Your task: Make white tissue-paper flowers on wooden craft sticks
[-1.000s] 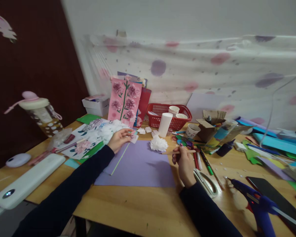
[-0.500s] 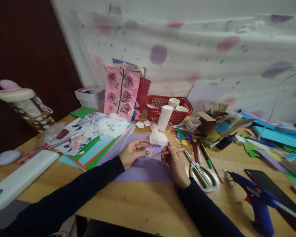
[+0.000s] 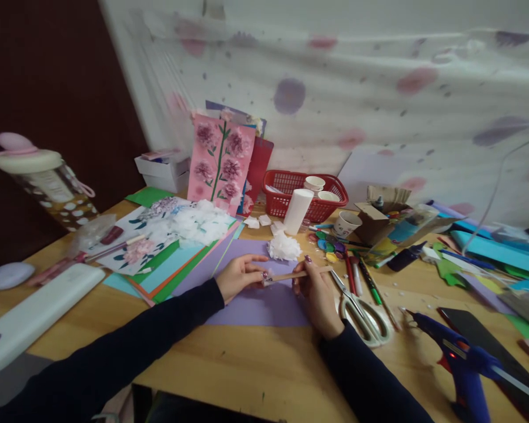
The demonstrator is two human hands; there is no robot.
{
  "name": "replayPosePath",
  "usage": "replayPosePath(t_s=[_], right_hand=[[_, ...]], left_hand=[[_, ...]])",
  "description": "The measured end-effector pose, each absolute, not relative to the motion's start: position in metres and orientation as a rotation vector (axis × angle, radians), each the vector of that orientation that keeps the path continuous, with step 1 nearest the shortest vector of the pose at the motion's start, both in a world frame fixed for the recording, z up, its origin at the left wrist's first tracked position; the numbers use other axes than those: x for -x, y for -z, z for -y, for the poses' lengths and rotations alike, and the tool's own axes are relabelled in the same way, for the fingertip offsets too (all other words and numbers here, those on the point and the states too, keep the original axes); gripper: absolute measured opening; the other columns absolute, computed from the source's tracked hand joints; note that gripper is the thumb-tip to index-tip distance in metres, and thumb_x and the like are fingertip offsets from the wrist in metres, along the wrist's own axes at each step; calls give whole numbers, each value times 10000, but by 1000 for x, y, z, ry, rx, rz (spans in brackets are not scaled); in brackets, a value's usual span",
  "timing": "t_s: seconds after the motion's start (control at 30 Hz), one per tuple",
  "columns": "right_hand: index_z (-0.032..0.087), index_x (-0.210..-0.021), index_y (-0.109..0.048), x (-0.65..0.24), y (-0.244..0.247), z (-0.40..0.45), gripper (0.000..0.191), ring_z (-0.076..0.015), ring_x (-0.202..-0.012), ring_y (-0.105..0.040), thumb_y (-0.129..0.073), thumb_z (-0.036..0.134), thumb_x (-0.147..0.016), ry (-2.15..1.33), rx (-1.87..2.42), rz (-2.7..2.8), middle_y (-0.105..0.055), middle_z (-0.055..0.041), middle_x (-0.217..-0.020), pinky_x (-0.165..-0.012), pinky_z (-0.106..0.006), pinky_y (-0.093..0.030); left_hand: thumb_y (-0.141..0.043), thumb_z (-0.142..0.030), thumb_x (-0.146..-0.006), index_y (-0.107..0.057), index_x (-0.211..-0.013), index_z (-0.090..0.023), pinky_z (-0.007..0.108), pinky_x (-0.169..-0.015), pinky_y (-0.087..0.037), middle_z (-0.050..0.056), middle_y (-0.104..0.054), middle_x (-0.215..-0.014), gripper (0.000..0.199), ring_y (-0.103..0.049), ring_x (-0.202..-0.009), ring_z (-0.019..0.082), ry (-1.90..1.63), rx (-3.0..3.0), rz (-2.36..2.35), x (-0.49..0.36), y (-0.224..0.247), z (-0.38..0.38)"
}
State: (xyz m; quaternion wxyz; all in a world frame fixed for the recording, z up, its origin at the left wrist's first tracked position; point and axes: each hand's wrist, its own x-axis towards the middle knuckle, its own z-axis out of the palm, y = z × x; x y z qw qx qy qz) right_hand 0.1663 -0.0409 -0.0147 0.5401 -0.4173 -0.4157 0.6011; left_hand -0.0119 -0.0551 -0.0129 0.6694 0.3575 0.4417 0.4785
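Note:
My right hand (image 3: 316,294) is closed around a thin, light-brown wooden stick (image 3: 287,275), which points left across the purple sheet (image 3: 255,308). At the stick's left end, my left hand (image 3: 241,278) pinches a small piece of thin white paper (image 3: 268,278) between thumb and fingers. The white paper looks gathered against the stick's tip, though fingers partly cover it. Just behind both hands, a fluffy white paper flower (image 3: 284,247) rests on the purple sheet. White-handled scissors (image 3: 365,317) lie beside my right hand.
A blue glue gun (image 3: 456,346) and a black phone (image 3: 485,335) lie at the right. Behind stand a white roll (image 3: 298,211) and a red basket (image 3: 278,202) with paper cups. White tissue pieces (image 3: 203,223) cover papers at the left, near a white power bank (image 3: 44,317).
The white paper, flat and spread between left fingers and stick before, is now bunched round the stick's tip. My left hand has shifted slightly right and its fingers have drawn together.

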Motion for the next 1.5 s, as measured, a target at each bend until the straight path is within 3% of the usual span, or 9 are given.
replayPosePath(t_s=[0.23,0.47,0.67,0.77,1.07,1.37,1.5], right_hand=[[174,-630,-584,-169,18,39,394,-78,-383,-429,-628,551,-736,-1434,966,1016,-493,36,-418,-397,-195,-320],[188,-622,-555,-173,13,37,333,-82,-358,-419,-580,485,-770,-1341,961,896,-486,48,-423,-389,-207,-307],[201,-623,-544,-176,13,37,332,-108,-369,-415,-481,459,-823,-1155,1186,947,-480,39,-413,-375,-224,-278],[208,-629,-553,-176,18,38,355,-115,-378,-423,-477,483,-839,-1169,1202,1020,-487,40,-412,-391,-230,-295],[188,-589,-562,-171,19,43,422,-97,-370,-405,-528,551,-801,-1323,1053,1160,-481,32,-392,-402,-226,-297],[192,-576,-568,-169,17,42,407,-101,-363,-404,-568,556,-760,-1336,1075,1126,-471,32,-383,-399,-231,-291],[191,-581,-570,-170,18,41,417,-95,-364,-404,-562,560,-773,-1308,1107,1114,-483,29,-389,-394,-223,-288]], left_hand=[[-714,-150,-746,-585,-1065,-103,274,-637,-535,48,-708,-730,347,-668,-637,137,-983,-805,-957,10,13,57],[-666,-115,-782,-562,-1026,-105,278,-631,-534,62,-701,-760,266,-666,-636,134,-987,-720,-984,11,13,57],[-820,-99,-579,-564,-1036,-114,307,-689,-521,12,-688,-730,524,-662,-679,149,-1048,-760,-921,12,12,58],[-845,-143,-542,-564,-1044,-114,302,-718,-505,5,-694,-719,576,-659,-685,143,-1095,-821,-894,13,13,57],[-787,-123,-589,-555,-1063,-133,276,-721,-470,11,-712,-729,528,-659,-683,140,-1057,-1098,-1030,14,20,57],[-726,-228,-705,-556,-1119,-131,269,-707,-449,10,-688,-694,458,-641,-658,144,-976,-1164,-1011,12,18,60],[-791,-233,-637,-530,-1133,-140,290,-723,-458,27,-704,-752,568,-645,-681,148,-939,-1145,-937,11,20,60]])
